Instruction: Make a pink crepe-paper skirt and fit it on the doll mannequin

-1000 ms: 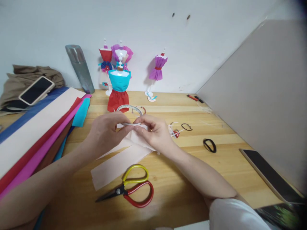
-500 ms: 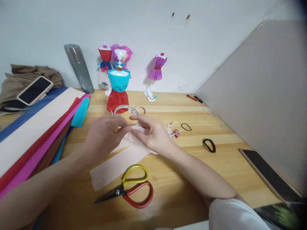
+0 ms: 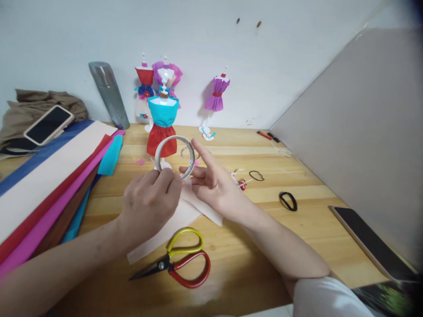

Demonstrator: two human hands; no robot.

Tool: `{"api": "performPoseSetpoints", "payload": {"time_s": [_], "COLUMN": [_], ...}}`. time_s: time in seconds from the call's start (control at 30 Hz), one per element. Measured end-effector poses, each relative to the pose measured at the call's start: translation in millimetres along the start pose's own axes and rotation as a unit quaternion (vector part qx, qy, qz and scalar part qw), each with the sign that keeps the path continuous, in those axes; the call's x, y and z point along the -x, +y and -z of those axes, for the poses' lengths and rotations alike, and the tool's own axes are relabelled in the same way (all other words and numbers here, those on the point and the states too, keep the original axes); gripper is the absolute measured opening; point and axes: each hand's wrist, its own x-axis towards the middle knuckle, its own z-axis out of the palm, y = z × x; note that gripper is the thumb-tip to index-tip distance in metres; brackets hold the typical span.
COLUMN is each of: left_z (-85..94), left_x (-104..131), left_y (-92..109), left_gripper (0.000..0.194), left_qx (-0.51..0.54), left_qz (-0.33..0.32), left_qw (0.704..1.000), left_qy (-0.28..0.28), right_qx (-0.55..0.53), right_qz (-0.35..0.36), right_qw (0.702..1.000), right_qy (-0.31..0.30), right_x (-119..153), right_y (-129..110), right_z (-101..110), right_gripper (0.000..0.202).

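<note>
A white tape roll (image 3: 160, 152) stands upright between my hands, above the tabletop. My left hand (image 3: 152, 198) is closed on its lower left rim. My right hand (image 3: 211, 180) is at the roll's right side, index finger stretched up along the rim and the other fingers partly curled near its lower edge. Pale pink strips (image 3: 172, 222) lie under and in front of my hands. Scissors (image 3: 180, 259) with one yellow and one red handle lie nearer to me, blades to the left. A small mannequin in a turquoise top and red skirt (image 3: 161, 140) stands just behind the roll.
Coloured strips (image 3: 49, 176), a phone (image 3: 49, 124) and brown cloth (image 3: 59, 99) lie at left. Behind are a grey bottle (image 3: 110, 97) and a purple-dressed mannequin (image 3: 216, 94). Right of my hands are black bands (image 3: 288, 200) and another phone (image 3: 370, 240).
The tape roll has tilted upright. My left hand has turned, knuckles up, and my right index finger has straightened. The pink strips beneath have shifted.
</note>
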Motion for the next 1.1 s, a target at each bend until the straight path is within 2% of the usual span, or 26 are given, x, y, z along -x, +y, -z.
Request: {"api": "performPoseSetpoints", "payload": {"time_s": [0.07, 0.17, 0.3, 0.47, 0.53, 0.63, 0.73, 0.87, 0.97, 1.03, 1.1], "left_z": [0.5, 2.1, 5.7, 9.7, 9.9, 9.7, 9.5, 6.9, 3.4, 1.6, 0.4], "left_x": [0.1, 0.6, 0.8, -0.1, -0.8, -3.3, -8.2, -16.5, -19.7, -20.3, -20.3], "left_y": [0.3, 1.2, 4.3, 3.0, -1.5, -10.9, -20.7, -32.4, -38.2, -40.0, -40.3], "left_gripper": [0.018, 0.017, 0.019, 0.021, 0.024, 0.028, 0.025, 0.023, 0.023, 0.023, 0.022], "left_qx": [0.001, 0.002, 0.0, -0.007, -0.003, 0.077, 0.205, 0.368, 0.439, 0.465, 0.48], "left_qz": [0.002, 0.005, 0.007, 0.014, 0.037, 0.098, 0.172, 0.248, 0.28, 0.289, 0.293], "left_qw": [1.0, 1.0, 1.0, 0.999, 0.998, 0.989, 0.953, 0.868, 0.822, 0.802, 0.791], "left_qy": [0.002, -0.004, -0.022, -0.049, -0.05, -0.084, -0.14, -0.222, -0.232, -0.239, -0.24], "right_qx": [0.01, 0.091, 0.206, 0.286, 0.304, 0.31, 0.31, 0.332, 0.339, 0.335, 0.321], "right_qz": [0.003, 0.019, 0.018, 0.009, 0.01, 0.018, 0.031, 0.043, 0.057, 0.06, 0.057], "right_qw": [1.0, 0.995, 0.978, 0.958, 0.953, 0.95, 0.948, 0.937, 0.932, 0.932, 0.937], "right_qy": [0.005, 0.023, 0.024, 0.015, 0.002, 0.015, 0.064, 0.098, 0.114, 0.122, 0.121], "right_x": [1.7, 4.3, 7.1, 9.2, 9.2, 8.1, 7.8, 10.5, 11.4, 10.5, 8.7], "right_y": [-2.3, -3.7, -6.5, -9.8, -9.5, -8.9, -10.4, -14.6, -16.8, -16.6, -14.4], "right_z": [-1.3, -1.6, -0.8, -1.4, -2.1, -2.5, -1.8, -0.2, 2.4, 4.9, 7.6], "right_gripper": [0.097, 0.098, 0.097, 0.095, 0.093, 0.09, 0.081, 0.055, 0.03, 0.016, 0.013]}}
